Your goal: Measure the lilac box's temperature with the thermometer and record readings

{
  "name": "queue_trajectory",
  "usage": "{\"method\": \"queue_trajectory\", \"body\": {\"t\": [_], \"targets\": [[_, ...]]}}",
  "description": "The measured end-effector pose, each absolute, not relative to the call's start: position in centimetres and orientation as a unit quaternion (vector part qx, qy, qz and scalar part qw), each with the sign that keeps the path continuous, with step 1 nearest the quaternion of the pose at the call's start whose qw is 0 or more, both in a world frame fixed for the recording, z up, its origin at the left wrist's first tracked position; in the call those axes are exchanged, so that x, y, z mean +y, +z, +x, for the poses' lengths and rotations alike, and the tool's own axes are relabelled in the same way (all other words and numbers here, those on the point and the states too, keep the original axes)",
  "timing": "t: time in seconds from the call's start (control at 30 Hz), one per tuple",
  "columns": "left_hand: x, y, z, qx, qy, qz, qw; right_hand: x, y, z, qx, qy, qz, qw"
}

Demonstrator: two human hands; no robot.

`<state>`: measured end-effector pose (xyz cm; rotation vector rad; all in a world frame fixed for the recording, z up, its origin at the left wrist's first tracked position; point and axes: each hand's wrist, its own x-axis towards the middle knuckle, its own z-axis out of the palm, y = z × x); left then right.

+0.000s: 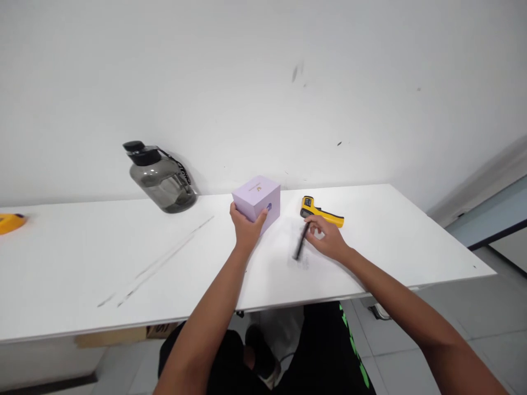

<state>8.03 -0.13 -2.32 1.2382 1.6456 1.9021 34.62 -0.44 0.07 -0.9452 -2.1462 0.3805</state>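
A lilac box [257, 192] stands on the white table, with gold and dark purple marks on it. My left hand [247, 224] is closed round its near side, thumb on the right face. My right hand [325, 236] pinches the upper end of a slim black pen-like stick [301, 242], which slants down to the left and is slightly blurred. Beneath the stick lies what looks like a small clear plastic bag [303, 264] with faint print. Just behind my right hand, a yellow and black infrared thermometer gun [329, 218] lies on its side, partly covered by my fingers.
A large smoky grey water bottle [164, 181] with a black lid and strap stands at the back left by the wall. A yellow object [11, 223] is cut off at the left edge. The white table [173, 296] has dark scuff lines and ends at the right.
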Motion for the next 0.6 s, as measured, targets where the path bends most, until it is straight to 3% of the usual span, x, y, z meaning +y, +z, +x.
{"method": "queue_trajectory", "body": {"t": [0.13,0.27,0.6], "targets": [[-0.2,-2.2,8.1,0.571,0.672,0.438,0.175,-2.1,-1.1,36.5,-0.754,0.335,-0.409,0.390],[-0.4,-2.1,8.0,0.568,0.667,0.446,0.185,-2.3,-1.2,35.9,-0.693,0.438,-0.418,0.391],[-0.4,-1.9,7.9,0.571,0.666,0.442,0.189,-2.4,-0.5,34.8,-0.678,0.371,-0.522,0.362]]}}
